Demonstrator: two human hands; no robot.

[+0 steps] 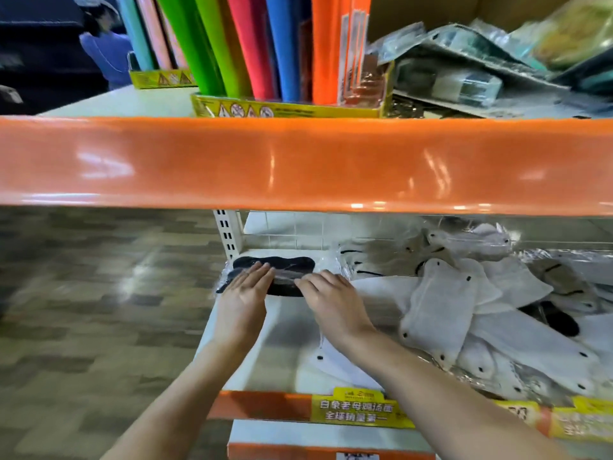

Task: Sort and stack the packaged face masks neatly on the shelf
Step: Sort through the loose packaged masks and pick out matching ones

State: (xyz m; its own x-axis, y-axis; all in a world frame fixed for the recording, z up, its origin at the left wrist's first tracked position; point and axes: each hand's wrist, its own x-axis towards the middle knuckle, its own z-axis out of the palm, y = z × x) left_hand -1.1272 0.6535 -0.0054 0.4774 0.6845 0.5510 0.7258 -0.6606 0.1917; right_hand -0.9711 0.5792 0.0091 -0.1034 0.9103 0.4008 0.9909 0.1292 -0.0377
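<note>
A black face mask [275, 273], sealed in a clear crinkled plastic sleeve, lies flat at the back left corner of the lower shelf [285, 356], its long axis running along the back edge, left to right. Its outline is lobed and rounded, the fabric matte under the glossy wrap. Both hands rest on it with straight fingers pressed down: the left hand [243, 300] covers its left end, the right hand [331, 302] its right end, neither one curled round it.

To the right, a loose heap of white packaged masks [441, 313] spreads toward the right edge of the shelf (they overlap at every angle, some tilted against each other). They are pale, finely textured and fan-shaped, with small black dots at the ear-loop points; a dark mask [560, 322] shows partly among them. One white mask [345, 366] lies flat near the front edge, under the right forearm.

The shelf surface is smooth and white, with an orange front lip carrying a yellow label [358, 410]. A slotted white upright [229, 230] stands at the back left corner. Above runs a glossy orange shelf edge [298, 164], and on that upper shelf stand coloured paper rolls [252, 44] in a yellow box, beside a blurred pile of packets [464, 61].
</note>
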